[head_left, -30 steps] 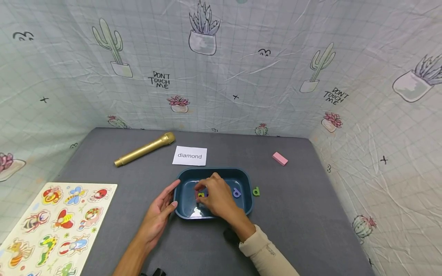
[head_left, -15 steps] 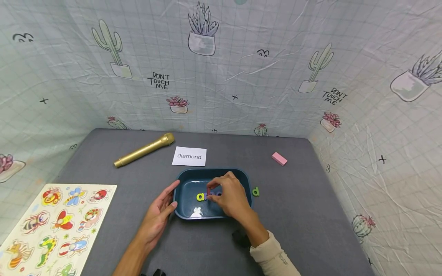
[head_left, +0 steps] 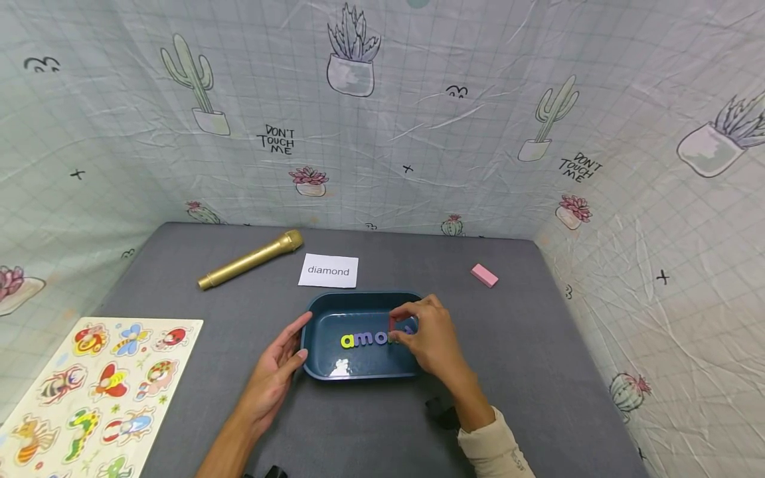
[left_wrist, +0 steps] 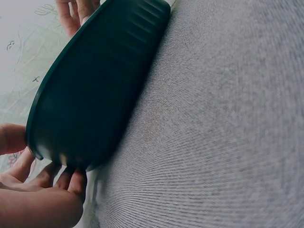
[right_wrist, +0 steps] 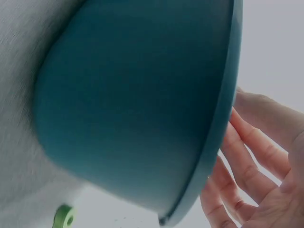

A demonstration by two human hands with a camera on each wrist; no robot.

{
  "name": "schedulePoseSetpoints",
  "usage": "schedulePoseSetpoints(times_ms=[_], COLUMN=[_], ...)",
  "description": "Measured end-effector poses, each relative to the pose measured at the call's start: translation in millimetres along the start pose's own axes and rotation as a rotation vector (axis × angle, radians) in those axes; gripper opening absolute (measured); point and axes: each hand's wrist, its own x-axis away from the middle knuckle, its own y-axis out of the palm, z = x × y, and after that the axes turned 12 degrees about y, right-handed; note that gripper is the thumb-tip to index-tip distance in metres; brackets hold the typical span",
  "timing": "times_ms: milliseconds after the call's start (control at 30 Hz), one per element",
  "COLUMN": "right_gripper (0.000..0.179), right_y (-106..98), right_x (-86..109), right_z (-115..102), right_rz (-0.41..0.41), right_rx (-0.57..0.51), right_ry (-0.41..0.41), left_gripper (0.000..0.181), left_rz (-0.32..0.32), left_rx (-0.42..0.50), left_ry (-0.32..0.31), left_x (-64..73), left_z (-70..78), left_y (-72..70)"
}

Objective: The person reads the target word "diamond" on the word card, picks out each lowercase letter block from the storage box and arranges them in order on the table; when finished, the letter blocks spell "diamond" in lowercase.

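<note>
A dark blue tray sits at the middle of the table. My left hand holds its left end, thumb and index finger at the rim, other fingers against the wall. Over the tray's right part, my right hand pinches a thin red piece between thumb and index finger. Inside, a yellow "a", a purple "m" and a purple "o" form a row; the letters right of them are partly hidden by my fingers. A green letter lies outside the tray's right end.
Behind the tray lies a white card reading "diamond". A gold microphone is at the back left, a pink block at the back right. An insect picture board fills the front left. Patterned cloth surrounds the table.
My right hand has moved rightward over the tray with the red piece, uncovering the "a", "m" and "o" and covering the green letter outside. The left hand has stayed at the tray.
</note>
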Motion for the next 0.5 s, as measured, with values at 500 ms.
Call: schedulePoseSetpoints(times_ms=[500], right_gripper=[0.031], right_y=[-28], right_x=[-0.4], right_z=[38], right_rz=[0.024], right_rx=[-0.005], right_ry=[0.079], left_gripper=[0.064], left_rz=[-0.01], left_rx=[0.013], left_ry=[0.013], left_x=[0.6], left_z=[-0.4], left_y=[-0.2])
